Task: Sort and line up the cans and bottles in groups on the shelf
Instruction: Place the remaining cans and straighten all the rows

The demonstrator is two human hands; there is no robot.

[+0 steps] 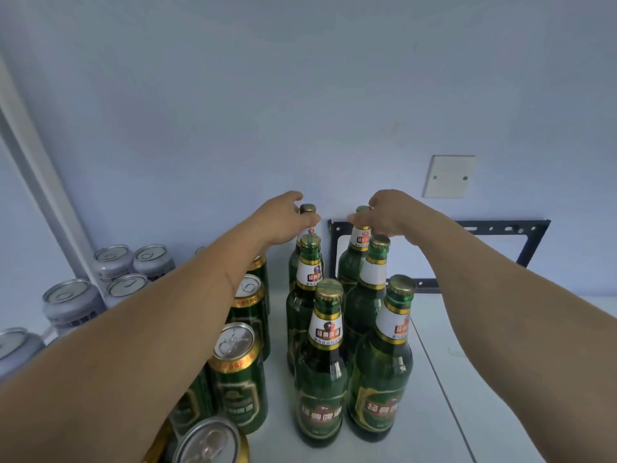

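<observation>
Several green glass bottles with gold caps stand in two rows on the white shelf [494, 396]. My left hand [283, 218] grips the neck of the rear left bottle [307, 210]. My right hand [384, 212] grips the neck of the rear right bottle [359, 238]. In front of them stand a middle pair [309, 272] and a front pair [322, 362]. Green cans with gold rims [238, 372] stand in a row left of the bottles, partly hidden by my left forearm. Silver cans [133, 262] stand further left.
A white wall rises right behind the bottles, with a blank switch plate [449, 177] and a black metal bracket [521, 242] at the right. A white post [43, 182] runs up at the left. Bare shelf surface lies right of the bottles.
</observation>
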